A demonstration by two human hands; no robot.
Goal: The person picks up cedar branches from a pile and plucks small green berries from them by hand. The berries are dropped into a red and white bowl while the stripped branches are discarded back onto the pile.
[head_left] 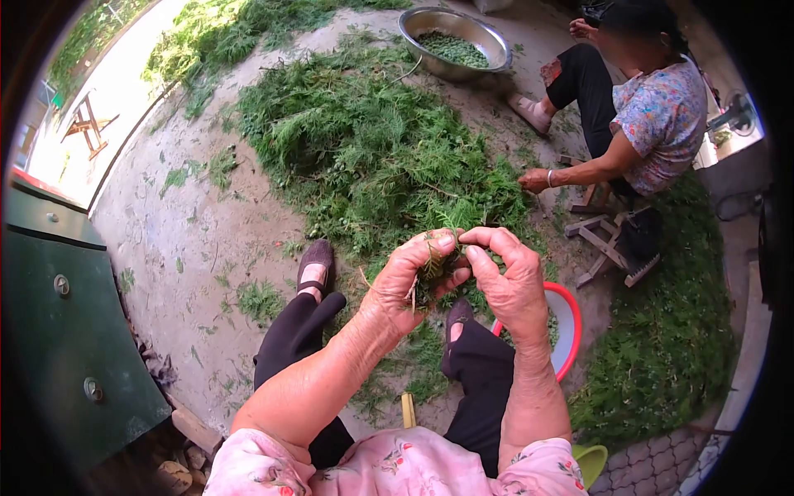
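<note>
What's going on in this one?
The left hand holds a green leafy sprig, and the right hand touches it. A heap of green leafy branches lies ahead on the grey concrete floor. A red-rimmed white basin sits by the right leg; a silver metal bowl beyond holds small green pieces. A co-worker in a floral top sits at right.

And daylight glares white past the far-left edge of the floor [182,273]; softer shade nearer, straight lines bowing, corners blacked out!

Branches [364,149] lie heaped on the floor [182,264], a basin [447,71] behind them, a person [666,107] to their right.
</note>
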